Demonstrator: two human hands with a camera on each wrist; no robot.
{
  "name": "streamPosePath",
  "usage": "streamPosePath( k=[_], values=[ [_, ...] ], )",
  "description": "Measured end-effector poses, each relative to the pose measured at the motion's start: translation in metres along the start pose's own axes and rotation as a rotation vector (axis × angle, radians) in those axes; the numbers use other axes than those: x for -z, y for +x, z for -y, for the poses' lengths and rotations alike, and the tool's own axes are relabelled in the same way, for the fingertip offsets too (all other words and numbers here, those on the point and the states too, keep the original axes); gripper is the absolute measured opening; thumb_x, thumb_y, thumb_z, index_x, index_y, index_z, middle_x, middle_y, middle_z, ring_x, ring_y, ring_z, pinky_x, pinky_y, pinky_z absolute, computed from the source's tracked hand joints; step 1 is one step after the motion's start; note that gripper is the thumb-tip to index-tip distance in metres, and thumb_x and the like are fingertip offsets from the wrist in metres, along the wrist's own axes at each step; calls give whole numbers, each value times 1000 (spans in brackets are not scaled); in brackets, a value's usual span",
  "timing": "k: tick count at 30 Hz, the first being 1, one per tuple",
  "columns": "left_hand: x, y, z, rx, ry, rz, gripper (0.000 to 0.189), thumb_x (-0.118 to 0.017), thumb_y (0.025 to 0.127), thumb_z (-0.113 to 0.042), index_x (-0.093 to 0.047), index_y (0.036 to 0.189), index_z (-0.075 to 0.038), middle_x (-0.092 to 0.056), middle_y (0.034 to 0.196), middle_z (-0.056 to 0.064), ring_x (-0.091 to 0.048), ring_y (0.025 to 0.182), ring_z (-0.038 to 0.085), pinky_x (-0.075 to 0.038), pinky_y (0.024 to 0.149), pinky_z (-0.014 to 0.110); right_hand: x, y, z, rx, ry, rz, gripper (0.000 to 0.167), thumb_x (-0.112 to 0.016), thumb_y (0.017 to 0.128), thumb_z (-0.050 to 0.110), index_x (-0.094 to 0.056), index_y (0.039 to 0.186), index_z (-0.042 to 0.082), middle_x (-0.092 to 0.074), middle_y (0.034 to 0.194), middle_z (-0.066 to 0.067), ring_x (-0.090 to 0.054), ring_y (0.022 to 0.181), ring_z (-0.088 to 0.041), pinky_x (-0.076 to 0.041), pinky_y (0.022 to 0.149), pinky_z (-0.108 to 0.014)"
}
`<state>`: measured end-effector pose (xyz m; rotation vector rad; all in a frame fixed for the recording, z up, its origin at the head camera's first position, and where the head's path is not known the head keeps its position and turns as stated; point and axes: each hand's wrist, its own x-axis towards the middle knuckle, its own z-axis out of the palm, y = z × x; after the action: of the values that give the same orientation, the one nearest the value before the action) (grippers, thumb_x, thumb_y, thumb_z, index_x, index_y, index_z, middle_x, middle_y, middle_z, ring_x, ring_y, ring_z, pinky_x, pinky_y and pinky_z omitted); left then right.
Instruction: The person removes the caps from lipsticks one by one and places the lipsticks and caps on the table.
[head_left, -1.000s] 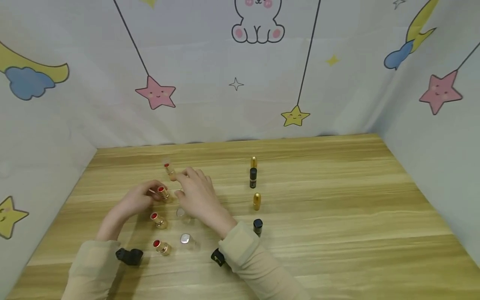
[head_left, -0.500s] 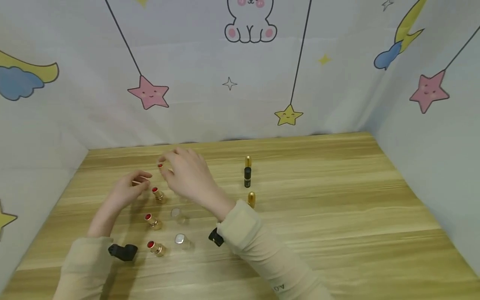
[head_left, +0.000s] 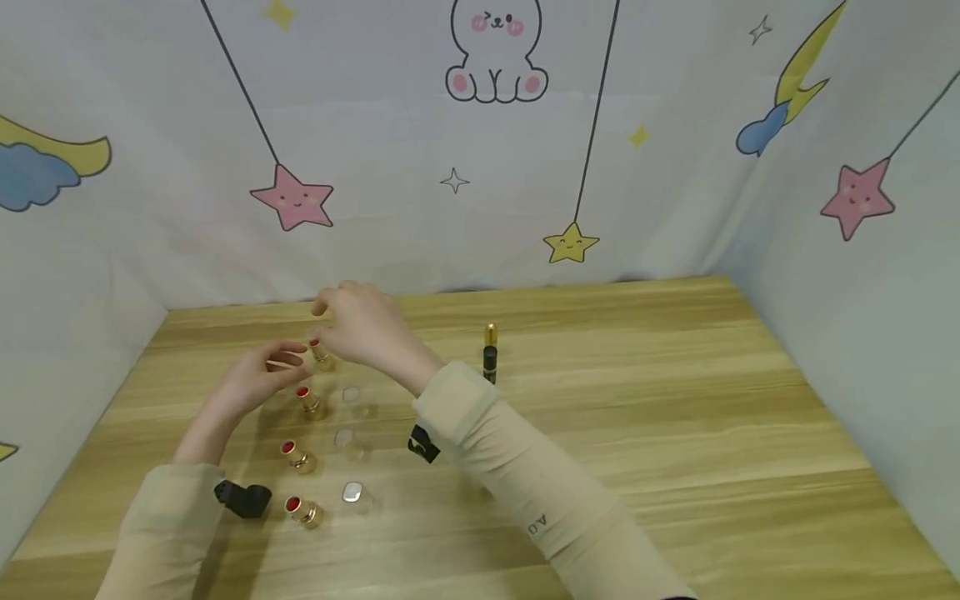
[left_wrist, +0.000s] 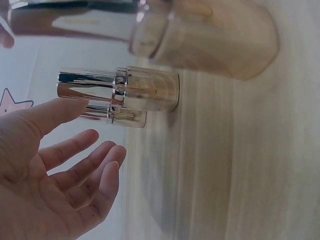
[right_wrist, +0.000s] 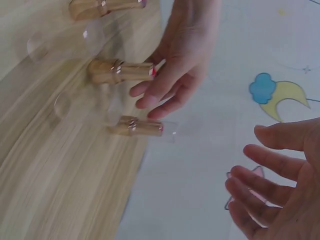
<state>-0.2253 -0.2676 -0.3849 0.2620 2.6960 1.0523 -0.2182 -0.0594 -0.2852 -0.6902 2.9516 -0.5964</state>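
My left hand (head_left: 251,379) hovers beside the row of gold lipsticks, its fingers loosely bent around nothing. In the left wrist view, its thumb and fingers (left_wrist: 107,175) stand apart near the gold tubes. My right hand (head_left: 367,329) is raised over the far end of the row. Its spread fingers hold nothing in the right wrist view. The farthest lipstick (right_wrist: 137,128) stands upright with a clear cap (right_wrist: 171,131) over its red tip. Nearer, another lipstick (head_left: 307,402) stands uncapped by my left fingertips; whether they touch it I cannot tell.
Two more uncapped lipsticks (head_left: 297,457) (head_left: 303,511) stand closer in. To the right of the row stand clear caps (head_left: 352,400) (head_left: 347,442) (head_left: 356,496). Farther right are a black tube (head_left: 490,362) and a gold tube (head_left: 491,333). A printed curtain (head_left: 405,225) hangs behind the table.
My right hand went from the side of the farthest lipstick to its top, then lifted off it. My left hand drew back from the second lipstick. The head view shifted slightly.
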Motion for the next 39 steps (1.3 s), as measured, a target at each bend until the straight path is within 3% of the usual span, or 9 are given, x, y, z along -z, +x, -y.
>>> streamPosePath(
  k=[7, 17, 24, 34, 39],
  values=[
    [-1, 6, 9, 12, -28, 42, 63, -63, 92, -36, -43, 139, 2, -53, 130, 31, -54, 116, 46, -53, 85, 45, -14, 28, 2, 64, -75, 84, 33, -61, 93, 32, -60, 126, 25, -58, 123, 8, -54, 114, -12, -48, 91, -28],
    [-5, 14, 17, 0, -62, 88, 69, -62, 93, -36, -37, 142, 5, -49, 133, 33, -53, 117, 48, -55, 83, 43, -39, 53, -3, 146, -140, 133, 36, -60, 94, 31, -57, 129, 23, -56, 121, 5, -56, 105, -9, -48, 85, -21],
    [-3, 23, 16, -11, -43, 38, 56, -65, 91, -34, -50, 131, 2, -53, 129, 30, -56, 115, 47, -56, 82, 43, -52, 65, -1, 210, -207, 126, 36, -54, 97, 35, -56, 131, 23, -56, 124, 5, -58, 101, -7, -49, 80, -18],
    [-10, 34, 17, -39, 6, 19, 41, -69, 88, -26, -60, 114, 5, -63, 113, 27, -63, 103, 42, -55, 79, 42, -67, 72, -4, 207, -252, 124, 33, -51, 99, 31, -56, 131, 25, -57, 125, 7, -58, 103, -6, -49, 80, -19],
    [-11, 39, 20, -47, 53, 14, 41, -70, 87, -24, -60, 114, 6, -65, 108, 26, -64, 98, 37, -53, 81, 44, -72, 74, -5, 196, -241, 139, 31, -51, 98, 29, -57, 128, 25, -59, 119, 8, -57, 98, -5, -49, 76, -20]
  ],
)
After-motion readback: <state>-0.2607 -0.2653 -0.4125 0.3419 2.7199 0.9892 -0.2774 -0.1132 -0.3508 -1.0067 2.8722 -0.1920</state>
